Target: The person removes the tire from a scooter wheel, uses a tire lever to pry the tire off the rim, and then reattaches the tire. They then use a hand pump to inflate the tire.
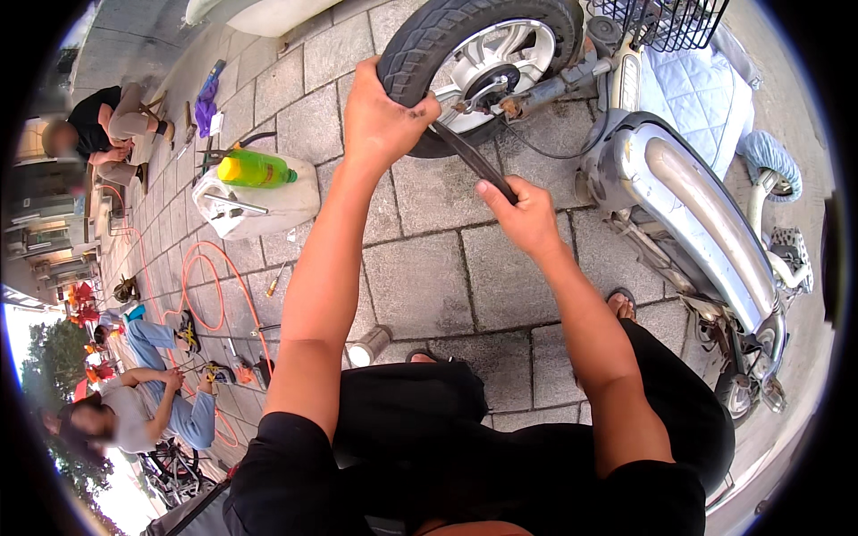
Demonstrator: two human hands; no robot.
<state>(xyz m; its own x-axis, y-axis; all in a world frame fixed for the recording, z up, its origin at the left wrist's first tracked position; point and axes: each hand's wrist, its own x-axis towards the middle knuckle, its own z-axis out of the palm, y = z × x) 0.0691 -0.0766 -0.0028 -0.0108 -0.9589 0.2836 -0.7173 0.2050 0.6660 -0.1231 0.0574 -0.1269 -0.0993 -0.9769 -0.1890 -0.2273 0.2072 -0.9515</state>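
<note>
A wheel with a black tyre (pixel 418 45) and silver spoked rim (pixel 541 54) stands at the top middle, joined by a rusty metal strut to a silver-grey scooter (pixel 693 205) on my right. My left hand (pixel 384 121) is closed round the tyre's near left side, with dark smudges on its fingers. In my right hand (pixel 527 214) is a long dark tyre lever (pixel 474 159), thumb laid along it. The lever's far end meets the wheel's lower edge by my left fingers. Whether its tip sits under the tyre bead is hidden.
A whitish plastic container (pixel 295 196) on the left carries a green bottle (pixel 259 170) with a yellow cap and tools. An orange hose (pixel 192 268) coils across the paving. A metal can (pixel 369 346) lies near my foot. Two people (pixel 107 134) sit at the far left.
</note>
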